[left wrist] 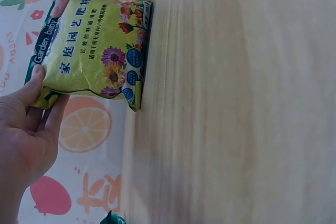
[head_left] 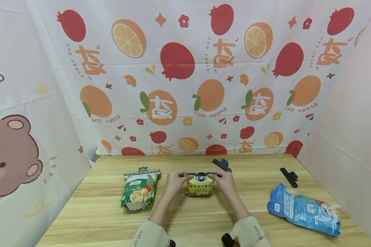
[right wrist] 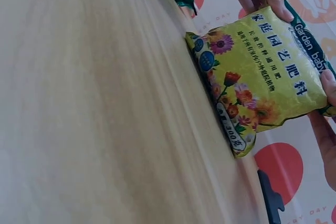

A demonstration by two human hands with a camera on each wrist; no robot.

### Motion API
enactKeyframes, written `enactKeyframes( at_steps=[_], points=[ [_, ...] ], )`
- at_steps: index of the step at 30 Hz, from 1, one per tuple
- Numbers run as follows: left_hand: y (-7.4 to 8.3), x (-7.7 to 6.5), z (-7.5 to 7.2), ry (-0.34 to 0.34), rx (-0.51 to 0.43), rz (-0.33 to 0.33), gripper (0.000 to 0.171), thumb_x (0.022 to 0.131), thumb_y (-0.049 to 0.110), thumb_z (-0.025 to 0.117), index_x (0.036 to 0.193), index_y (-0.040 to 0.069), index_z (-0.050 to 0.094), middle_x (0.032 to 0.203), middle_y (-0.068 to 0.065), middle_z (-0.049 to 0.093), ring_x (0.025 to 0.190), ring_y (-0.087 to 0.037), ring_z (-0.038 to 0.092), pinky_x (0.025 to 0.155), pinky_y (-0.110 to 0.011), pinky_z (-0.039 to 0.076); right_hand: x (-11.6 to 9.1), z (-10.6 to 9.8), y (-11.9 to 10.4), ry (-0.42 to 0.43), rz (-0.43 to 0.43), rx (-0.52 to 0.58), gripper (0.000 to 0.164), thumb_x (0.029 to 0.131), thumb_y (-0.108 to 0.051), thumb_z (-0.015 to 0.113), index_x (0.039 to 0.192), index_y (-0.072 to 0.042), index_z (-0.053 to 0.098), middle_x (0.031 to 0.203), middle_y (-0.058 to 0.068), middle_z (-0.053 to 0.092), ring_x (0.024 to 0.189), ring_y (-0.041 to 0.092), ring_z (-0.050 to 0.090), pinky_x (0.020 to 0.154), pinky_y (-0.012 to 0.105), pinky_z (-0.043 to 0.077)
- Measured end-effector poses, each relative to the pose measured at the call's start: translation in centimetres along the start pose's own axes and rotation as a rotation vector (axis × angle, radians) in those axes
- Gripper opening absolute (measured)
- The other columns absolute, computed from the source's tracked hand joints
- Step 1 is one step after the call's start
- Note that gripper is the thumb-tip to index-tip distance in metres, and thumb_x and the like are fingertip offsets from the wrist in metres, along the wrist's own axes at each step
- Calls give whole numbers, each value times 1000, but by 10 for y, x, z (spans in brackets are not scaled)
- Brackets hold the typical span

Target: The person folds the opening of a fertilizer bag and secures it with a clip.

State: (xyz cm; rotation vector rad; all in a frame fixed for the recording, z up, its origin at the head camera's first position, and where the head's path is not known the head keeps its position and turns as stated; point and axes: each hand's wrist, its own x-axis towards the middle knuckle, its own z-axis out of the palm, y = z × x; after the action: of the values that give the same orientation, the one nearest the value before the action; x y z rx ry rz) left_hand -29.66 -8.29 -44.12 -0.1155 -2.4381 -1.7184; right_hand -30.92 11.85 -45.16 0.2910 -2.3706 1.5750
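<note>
Your left hand [head_left: 174, 181] and right hand [head_left: 225, 181] pinch yellow packet [head_left: 200, 188] by its top corners, likely to keep it upright on the bench [head_left: 201, 219], between green bag [head_left: 139, 190] and blue bag [head_left: 306, 211].

Left hand [head_left: 174, 180] and right hand [head_left: 224, 180] level, a short gap apart, lower centre of head frame. Both in thumb-vs-fingers pinch. Left forearm [head_left: 161, 207] angles up and right from the bottom, right forearm [head_left: 236, 204] mirrors it. Left wrist view: left hand at left edge, thumb in front, fingers behind.
</note>
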Motion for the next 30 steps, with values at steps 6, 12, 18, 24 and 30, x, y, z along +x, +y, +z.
enactKeyframes(
  at_steps=[6,12,18,24,30],
  points=[
    [3,-1,1,-86,12,98,16,82,10,68,98,8,70,101,-9,65,69,-14,55,69,-34,50,-1,-2,3,-62,-38,43,16,81,-18,71,95,-9,71,97,5,67,96,26,59,82,40,46],
    [7,-1,4,-124,86,210,22,79,14,73,101,11,70,106,-8,65,86,-23,60,84,-42,46,1,-2,-5,-158,-207,-93,24,79,-16,73,101,-12,68,106,4,63,109,29,51,90,53,38],
    [10,1,7,-143,127,238,19,77,15,75,95,11,72,94,-1,68,96,-22,61,82,-39,48,3,2,-12,-176,-311,-194,16,79,-10,71,95,-9,70,95,1,65,89,19,60,75,35,49],
    [14,3,10,-114,122,167,12,75,14,75,88,12,74,87,1,69,88,-18,63,76,-34,51,0,7,-16,-88,-324,-167,8,76,-3,72,83,-7,70,86,1,67,81,18,63,71,29,51],
    [13,3,12,-68,115,161,8,75,10,75,83,10,74,81,0,69,83,-16,64,72,-30,51,-3,14,-16,-21,-354,-122,8,73,0,72,79,-5,70,81,3,67,76,17,63,65,24,51]
  ],
)
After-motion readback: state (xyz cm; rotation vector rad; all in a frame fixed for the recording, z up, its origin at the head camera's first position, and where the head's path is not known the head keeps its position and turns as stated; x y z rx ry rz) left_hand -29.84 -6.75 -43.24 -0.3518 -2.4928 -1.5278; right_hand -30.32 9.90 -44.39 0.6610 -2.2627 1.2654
